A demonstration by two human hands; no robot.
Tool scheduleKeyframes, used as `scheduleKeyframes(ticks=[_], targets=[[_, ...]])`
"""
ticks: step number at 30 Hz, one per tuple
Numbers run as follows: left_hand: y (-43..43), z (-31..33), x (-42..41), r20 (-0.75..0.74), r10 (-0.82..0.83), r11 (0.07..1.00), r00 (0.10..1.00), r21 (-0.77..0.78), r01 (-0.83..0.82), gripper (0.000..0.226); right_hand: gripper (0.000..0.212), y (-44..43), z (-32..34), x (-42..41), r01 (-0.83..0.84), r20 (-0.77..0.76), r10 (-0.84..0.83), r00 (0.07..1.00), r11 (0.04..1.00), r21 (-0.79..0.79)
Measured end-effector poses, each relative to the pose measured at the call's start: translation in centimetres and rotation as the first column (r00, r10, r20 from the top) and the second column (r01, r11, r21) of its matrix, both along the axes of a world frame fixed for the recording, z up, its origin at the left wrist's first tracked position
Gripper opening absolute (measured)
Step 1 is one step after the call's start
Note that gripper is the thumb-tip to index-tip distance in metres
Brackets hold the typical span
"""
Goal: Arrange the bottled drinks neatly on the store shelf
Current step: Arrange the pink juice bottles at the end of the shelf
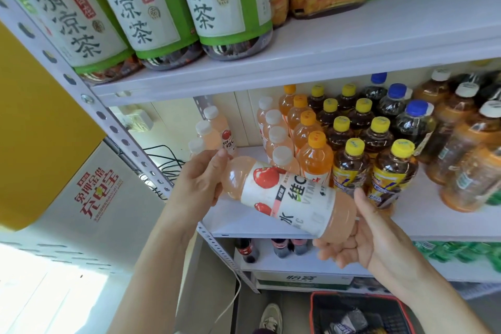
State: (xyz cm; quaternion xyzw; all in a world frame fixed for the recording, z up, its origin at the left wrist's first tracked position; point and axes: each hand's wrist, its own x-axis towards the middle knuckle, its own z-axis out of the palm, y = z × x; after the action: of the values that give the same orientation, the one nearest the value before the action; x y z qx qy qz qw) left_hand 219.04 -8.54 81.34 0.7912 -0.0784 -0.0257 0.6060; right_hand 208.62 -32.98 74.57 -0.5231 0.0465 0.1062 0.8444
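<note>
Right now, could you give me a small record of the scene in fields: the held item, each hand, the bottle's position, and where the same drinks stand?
held item: pink apple drink bottle, white label
left hand: grips its cap end
right hand: fingers curl under its base
position: tilted, nearly lying, in front of the middle shelf, not on it
same drinks: white-capped pink bottles, one row beside the orange-capped bottles, a few more further left at the back
</note>
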Motion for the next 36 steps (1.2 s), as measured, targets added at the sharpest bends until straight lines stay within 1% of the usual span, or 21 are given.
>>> scheduleKeyframes(ticks=[2,3,6,7,9,11,14,16,18,19,21,22,23,24,26,27,28,29,33,34,36], targets=[[-0.2,-0.2,0.1,-0.027,0.056,0.998,0.998,0.009,-0.056,0.058,0.07,-0.1,0.2,0.0,0.005,0.055,-0.009,0.998,0.997,0.076],[-0.2,-0.3,0.2,-0.034,0.077,0.997,0.996,0.025,-0.076,0.062,0.07,-0.2,0.4,-0.1,0.004,0.087,-0.01,0.996,0.998,0.066],[-0.2,-0.6,0.3,-0.052,0.1,0.993,0.994,0.062,-0.096,0.061,0.082,-0.3,0.8,-0.2,0.004,0.158,0.017,0.987,0.991,-0.133],[-0.1,-0.6,0.2,-0.064,0.094,0.994,0.994,0.057,-0.09,0.059,0.081,-0.3,0.9,-0.3,0.029,0.16,-0.003,0.987,0.987,-0.16],[0.3,-0.5,0.0,-0.067,0.041,0.999,0.997,0.029,-0.039,0.051,0.069,-0.2,1.1,-0.5,0.059,0.144,-0.043,0.989,0.993,-0.107],[1.1,-0.5,-0.1,-0.054,-0.071,0.996,0.996,0.044,0.073,0.04,0.056,0.0,1.5,-0.7,0.078,0.1,-0.074,0.992,0.996,-0.037],[2.2,-0.3,-0.1,-0.054,-0.242,0.969,0.969,0.044,0.244,0.042,0.059,0.2,2.0,-0.7,0.11,0.028,-0.108,0.994,0.993,-0.045],[2.3,-0.2,-0.2,-0.014,-0.298,0.955,0.954,-0.004,0.298,0.042,0.06,0.1,2.0,-0.7,0.095,-0.024,-0.097,0.995,0.993,-0.075],[2.1,-0.1,-0.2,0.04,-0.284,0.958,0.958,-0.012,0.285,0.039,0.065,0.1,1.9,-0.6,0.073,-0.062,-0.078,0.995,0.994,-0.077],[1.9,0.0,-0.2,0.049,-0.267,0.964,0.963,-0.007,0.267,0.039,0.066,0.1,1.8,-0.6,0.085,-0.07,-0.087,0.994,0.996,-0.038],[1.6,-0.1,-0.4,0.038,-0.226,0.974,0.973,-0.023,0.227,0.038,0.06,0.0,1.7,-0.5,0.113,-0.029,-0.112,0.993,0.991,0.065],[1.4,-0.2,-0.5,0.032,-0.198,0.979,0.98,-0.034,0.2,0.038,0.054,-0.1,1.8,-0.5,0.107,0.016,-0.109,0.994,0.992,0.072],[1.1,-0.3,-0.5,0.028,-0.165,0.986,0.986,-0.033,0.165,0.039,0.05,-0.1,1.9,-0.5,0.091,0.059,-0.094,0.994,0.994,0.06],[0.9,-0.5,-0.4,0.025,-0.127,0.992,0.992,-0.022,0.127,0.042,0.053,-0.2,1.9,-0.5,0.077,0.088,-0.081,0.993,0.996,0.043],[0.5,-0.7,-0.4,0.007,-0.073,0.997,0.997,0.006,0.073,0.057,0.065,-0.3,1.7,-0.7,0.071,0.105,-0.073,0.992,0.997,0.019],[0.5,-0.7,-0.3,-0.016,-0.061,0.998,0.998,0.013,0.061,0.063,0.066,-0.3,1.7,-0.7,0.073,0.109,-0.074,0.991,0.997,0.014],[0.4,-0.6,-0.3,-0.043,-0.056,0.998,0.998,0.015,0.056,0.064,0.064,-0.3,1.7,-0.8,0.072,0.109,-0.073,0.991,0.997,0.012],[0.4,-0.5,-0.4,-0.064,-0.058,0.998,0.996,0.012,0.059,0.059,0.062,-0.2,1.8,-0.8,0.068,0.103,-0.069,0.992,0.998,0.015],[1.0,-0.1,-0.2,-0.028,-0.186,0.982,0.982,0.04,0.187,0.029,0.054,0.0,2.4,-0.8,0.062,0.066,-0.061,0.996,0.998,-0.007],[1.3,0.0,-0.1,-0.029,-0.236,0.971,0.971,0.032,0.237,0.027,0.056,0.0,2.5,-0.8,0.063,0.052,-0.061,0.997,0.997,-0.034],[1.8,-0.1,0.0,-0.035,-0.331,0.943,0.943,-0.03,0.33,0.036,0.061,0.1,2.4,-0.7,0.082,-0.005,-0.083,0.997,0.993,-0.081]])
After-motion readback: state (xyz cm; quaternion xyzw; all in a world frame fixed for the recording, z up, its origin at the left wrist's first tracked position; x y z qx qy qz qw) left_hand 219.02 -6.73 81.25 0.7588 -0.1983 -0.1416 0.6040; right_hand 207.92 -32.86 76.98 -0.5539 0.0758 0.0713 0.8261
